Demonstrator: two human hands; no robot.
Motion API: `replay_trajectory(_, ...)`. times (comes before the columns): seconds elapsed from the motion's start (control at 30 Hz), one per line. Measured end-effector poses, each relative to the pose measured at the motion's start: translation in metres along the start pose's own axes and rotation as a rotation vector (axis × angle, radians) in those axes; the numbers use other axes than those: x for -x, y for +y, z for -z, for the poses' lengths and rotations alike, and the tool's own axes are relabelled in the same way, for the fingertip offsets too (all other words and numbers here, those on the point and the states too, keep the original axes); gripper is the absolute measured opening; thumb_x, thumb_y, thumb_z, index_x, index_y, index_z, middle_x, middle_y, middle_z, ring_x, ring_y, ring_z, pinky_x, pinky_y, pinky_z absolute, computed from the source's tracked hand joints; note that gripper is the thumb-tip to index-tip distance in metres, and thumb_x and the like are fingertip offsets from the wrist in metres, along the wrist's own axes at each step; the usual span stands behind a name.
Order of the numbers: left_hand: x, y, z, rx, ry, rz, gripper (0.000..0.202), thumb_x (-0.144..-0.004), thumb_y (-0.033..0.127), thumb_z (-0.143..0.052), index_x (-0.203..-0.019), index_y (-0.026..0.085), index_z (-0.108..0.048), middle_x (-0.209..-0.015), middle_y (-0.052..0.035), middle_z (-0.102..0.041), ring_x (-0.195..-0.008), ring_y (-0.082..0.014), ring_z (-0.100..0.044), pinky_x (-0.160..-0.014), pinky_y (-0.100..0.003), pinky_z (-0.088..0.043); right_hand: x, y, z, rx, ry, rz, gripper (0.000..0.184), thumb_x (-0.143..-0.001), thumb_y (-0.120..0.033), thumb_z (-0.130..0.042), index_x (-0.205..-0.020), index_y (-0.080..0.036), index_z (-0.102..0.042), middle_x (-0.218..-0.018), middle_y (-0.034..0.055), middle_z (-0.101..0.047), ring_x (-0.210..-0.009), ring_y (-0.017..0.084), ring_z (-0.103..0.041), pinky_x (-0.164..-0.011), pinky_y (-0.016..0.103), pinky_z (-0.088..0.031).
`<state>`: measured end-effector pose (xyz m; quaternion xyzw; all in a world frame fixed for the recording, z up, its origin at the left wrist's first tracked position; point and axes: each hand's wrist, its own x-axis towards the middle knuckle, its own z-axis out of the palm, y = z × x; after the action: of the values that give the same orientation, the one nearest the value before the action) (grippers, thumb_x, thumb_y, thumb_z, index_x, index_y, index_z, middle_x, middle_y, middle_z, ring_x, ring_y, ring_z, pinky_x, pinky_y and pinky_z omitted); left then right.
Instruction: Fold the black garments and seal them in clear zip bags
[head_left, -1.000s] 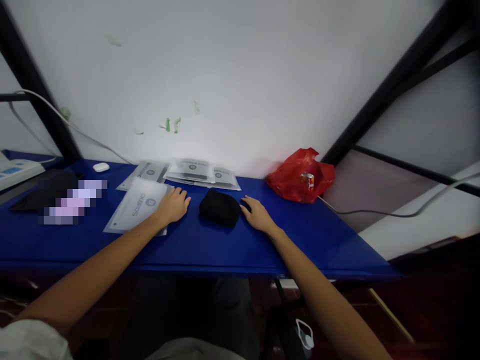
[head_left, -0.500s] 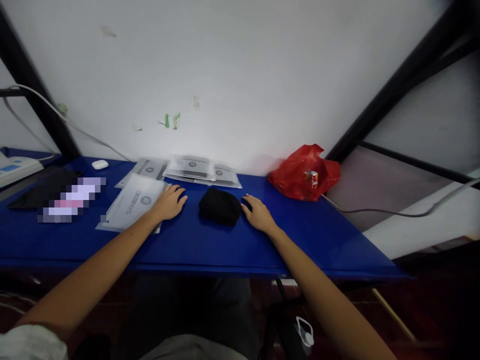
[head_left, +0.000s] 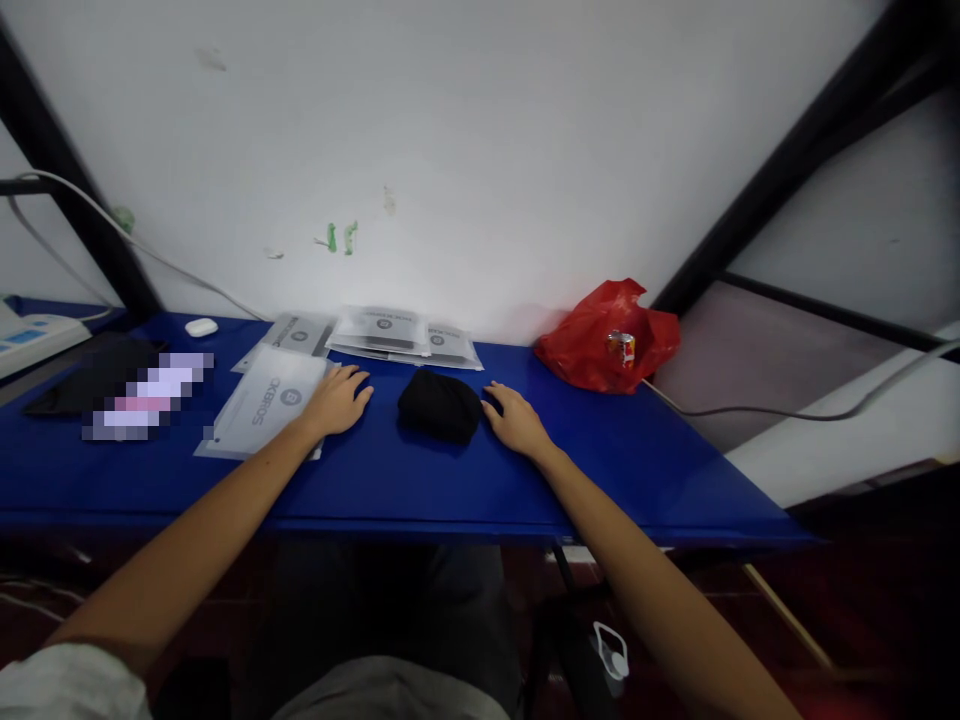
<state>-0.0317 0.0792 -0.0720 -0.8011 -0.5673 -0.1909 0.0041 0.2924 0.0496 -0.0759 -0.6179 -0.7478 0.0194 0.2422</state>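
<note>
A folded bundle of black cloth (head_left: 439,406) lies on the blue table (head_left: 420,490) between my two hands. My left hand (head_left: 339,400) rests with its fingers apart at the right edge of a frosted plastic zip bag (head_left: 262,400) printed with a logo, partly covering it. My right hand (head_left: 516,418) lies open just right of the black cloth, its fingertips close to it; whether they touch I cannot tell. Neither hand holds anything. Behind, against the wall, lie several similar zip bags (head_left: 381,328) with dark contents.
A red plastic bag (head_left: 600,345) with a small shiny packet stands at the back right, a cable (head_left: 757,411) running from it. On the left are a white earbud case (head_left: 201,327), a dark flat item with a blurred patch (head_left: 150,395), and a white device (head_left: 37,338).
The view has shifted slightly. Both hands, the black cloth and the bags keep their places on the table.
</note>
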Motion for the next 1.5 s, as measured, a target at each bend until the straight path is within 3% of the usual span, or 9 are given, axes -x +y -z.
replay_trajectory(0.27,0.003,0.004,0.003,-0.032,0.004,-0.009,0.049,-0.093,0.037,-0.031,-0.127,0.01,-0.053,-0.135,-0.0156,-0.05,-0.126,-0.0288,-0.042,-0.106,-0.043,-0.032,0.0,-0.001,0.001,-0.001,0.005,0.019,0.038,-0.09,-0.034,-0.046,-0.122,-0.016,-0.059,-0.132,0.0132,-0.056,-0.128,0.027,-0.047,-0.108,0.046,-0.036)
replay_trajectory(0.47,0.006,0.012,0.013,-0.069,0.071,-0.07,0.04,-0.092,0.03,-0.036,-0.123,0.014,-0.055,-0.131,-0.0128,-0.053,-0.121,-0.0277,-0.046,-0.102,-0.042,-0.036,0.002,-0.008,0.006,-0.012,0.027,-0.005,0.033,-0.088,-0.028,-0.048,-0.116,-0.015,-0.061,-0.127,0.0132,-0.059,-0.124,0.024,-0.05,-0.106,0.041,-0.038)
replay_trajectory(0.57,0.008,0.031,0.023,-0.077,0.124,-0.178,0.035,-0.091,0.023,-0.037,-0.118,0.015,-0.057,-0.123,-0.0129,-0.057,-0.114,-0.0271,-0.049,-0.097,-0.042,-0.039,0.002,-0.013,0.01,0.005,0.044,-0.081,0.031,-0.088,-0.025,-0.049,-0.113,-0.014,-0.062,-0.124,0.0121,-0.061,-0.118,0.024,-0.054,-0.103,0.038,-0.04)
replay_trajectory(0.7,0.017,0.074,0.037,-0.064,0.125,-0.358,0.031,-0.093,0.021,-0.035,-0.112,0.014,-0.059,-0.108,-0.0113,-0.062,-0.098,-0.0244,-0.054,-0.085,-0.039,-0.044,0.002,-0.014,0.017,0.02,0.079,-0.174,0.027,-0.088,-0.024,-0.048,-0.107,-0.014,-0.065,-0.112,0.0124,-0.067,-0.107,0.025,-0.059,-0.096,0.039,-0.043)
replay_trajectory(0.87,0.028,0.113,0.042,-0.051,-0.001,-0.498,0.035,-0.096,0.033,-0.038,-0.119,0.016,-0.057,-0.114,-0.0093,-0.061,-0.103,-0.0238,-0.054,-0.085,-0.037,-0.044,0.003,-0.013,0.02,0.017,0.083,-0.209,0.025,-0.088,-0.024,-0.049,-0.103,-0.015,-0.066,-0.108,0.0113,-0.068,-0.103,0.022,-0.06,-0.093,0.035,-0.043)
replay_trajectory(0.97,0.03,0.116,0.042,-0.096,-0.062,-0.479,0.036,-0.095,0.04,-0.038,-0.112,0.016,-0.061,-0.111,-0.0098,-0.062,-0.104,-0.0249,-0.054,-0.084,-0.037,-0.043,0.003,-0.014,0.02,0.013,0.079,-0.21,0.023,-0.088,-0.024,-0.049,-0.1,-0.016,-0.067,-0.108,0.01,-0.068,-0.102,0.022,-0.06,-0.092,0.034,-0.043)
replay_trajectory(1.2,0.035,0.12,0.044,-0.222,-0.028,-0.26,0.049,-0.086,0.057,-0.047,-0.092,0.011,-0.063,-0.098,-0.0148,-0.062,-0.095,-0.0294,-0.056,-0.075,-0.039,-0.045,0.003,-0.014,0.021,-0.005,0.075,-0.208,0.022,-0.087,-0.025,-0.05,-0.098,-0.017,-0.067,-0.106,0.0095,-0.068,-0.102,0.022,-0.059,-0.092,0.033,-0.043)
replay_trajectory(1.5,0.039,0.138,0.037,-0.197,-0.104,-0.326,0.023,-0.092,0.025,-0.043,-0.096,0.013,-0.062,-0.094,-0.01,-0.063,-0.091,-0.024,-0.058,-0.068,-0.031,-0.047,0.004,-0.014,0.021,-0.008,0.067,-0.205,0.021,-0.087,-0.024,-0.05,-0.096,-0.017,-0.067,-0.106,0.0092,-0.068,-0.102,0.022,-0.059,-0.091,0.034,-0.043)
